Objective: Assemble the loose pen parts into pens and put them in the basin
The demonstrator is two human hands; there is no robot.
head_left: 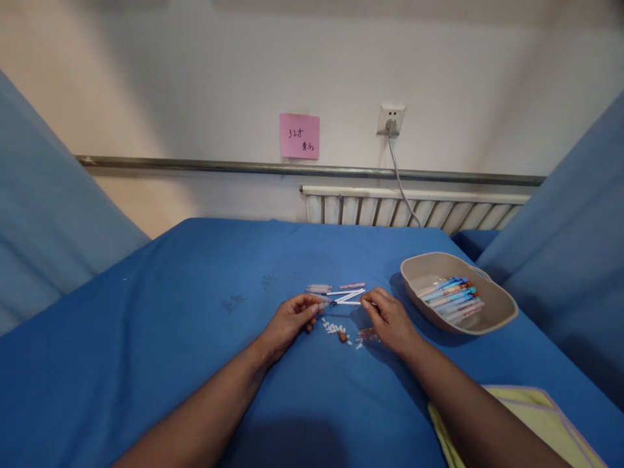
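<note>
My left hand [291,318] is closed in a pinch on what looks like a translucent pen barrel [325,299]. Between thumb and fingers, my right hand [391,320] grips one end of a thin white pen refill [350,303]; the refill's other end reaches toward the left fingertips. More white refills [351,295] lie just behind it on the blue cloth. Pale pen barrels [319,287] and a pink patterned barrel [351,285] rest farther back. Small white pieces [332,328] and a brown piece [342,336] are scattered in front. Reddish clear parts [366,334] lie partly hidden by my right hand.
On the right stands a beige basket [504,315] holding several pens [453,299]. A yellow cloth [531,409] lies under my right forearm. Behind the blue-covered table [195,273] are a radiator [370,207], a metal rail [219,166] and a plugged-in cable [398,179]. Blue curtains hang at both sides.
</note>
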